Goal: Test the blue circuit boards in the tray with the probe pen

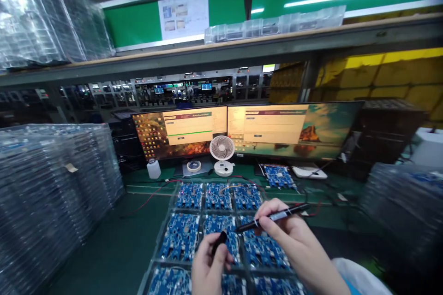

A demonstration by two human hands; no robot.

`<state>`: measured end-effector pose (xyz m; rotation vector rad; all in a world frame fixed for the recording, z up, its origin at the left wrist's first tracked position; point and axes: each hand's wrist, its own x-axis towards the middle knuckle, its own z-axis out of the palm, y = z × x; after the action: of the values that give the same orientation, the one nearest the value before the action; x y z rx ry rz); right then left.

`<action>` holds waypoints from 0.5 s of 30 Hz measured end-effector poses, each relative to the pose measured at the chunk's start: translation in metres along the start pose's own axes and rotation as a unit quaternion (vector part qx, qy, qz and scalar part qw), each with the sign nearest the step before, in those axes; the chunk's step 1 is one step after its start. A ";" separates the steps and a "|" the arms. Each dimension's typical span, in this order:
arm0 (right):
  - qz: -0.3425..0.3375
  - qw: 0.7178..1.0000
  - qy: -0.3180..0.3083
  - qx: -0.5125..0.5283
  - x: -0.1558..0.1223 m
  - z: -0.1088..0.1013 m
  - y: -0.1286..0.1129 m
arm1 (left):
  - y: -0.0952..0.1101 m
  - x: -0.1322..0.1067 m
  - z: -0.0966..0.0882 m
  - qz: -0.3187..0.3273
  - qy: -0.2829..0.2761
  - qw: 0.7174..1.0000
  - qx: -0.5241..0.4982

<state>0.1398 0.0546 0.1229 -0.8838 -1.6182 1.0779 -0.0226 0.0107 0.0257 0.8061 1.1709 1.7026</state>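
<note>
My right hand (282, 223) grips a black marker pen (280, 215), its tip pointing left and slightly down. In my left hand (210, 258) is a black pen cap (219, 242), pinched between thumb and fingers. The pen's tip and the cap are apart, a small gap between them. Both hands hover over a clear divided tray (159, 239) whose compartments hold blue circuit boards (182, 235). My hands cover part of the boards in the middle and right columns.
Two monitors (273, 124) stand behind the tray, with a small white fan (222, 148) before them. A white bottle (153, 169), a tape roll (194, 166) and a loose circuit board (278, 177) lie nearby. Tall tray stacks (58, 193) rise at left; more trays (404, 203) stand right.
</note>
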 end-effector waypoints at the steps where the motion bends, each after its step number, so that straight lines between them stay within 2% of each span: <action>1: 0.003 1.000 0.000 0.001 -0.003 0.000 -0.002 | 0.004 -0.003 0.001 0.002 -0.006 1.000 0.009; 5: 0.019 1.000 0.009 -0.001 -0.011 -0.003 -0.002 | 0.014 -0.015 0.007 -0.018 -0.051 0.998 0.035; 8: 0.046 0.999 -0.017 -0.005 -0.018 -0.003 0.004 | 0.016 -0.022 0.008 -0.036 -0.097 0.993 0.052; 12: 0.049 0.997 -0.053 -0.012 -0.038 0.002 0.017 | 0.013 -0.030 0.005 -0.080 -0.197 0.973 0.088; 15: 0.038 0.998 -0.054 0.005 -0.058 0.002 0.028 | 0.010 -0.038 0.002 -0.154 -0.265 0.950 0.053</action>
<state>0.1549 0.0107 0.0781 -0.9006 -1.6785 1.2037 -0.0091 -0.0256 0.0345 1.0091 0.9542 1.0809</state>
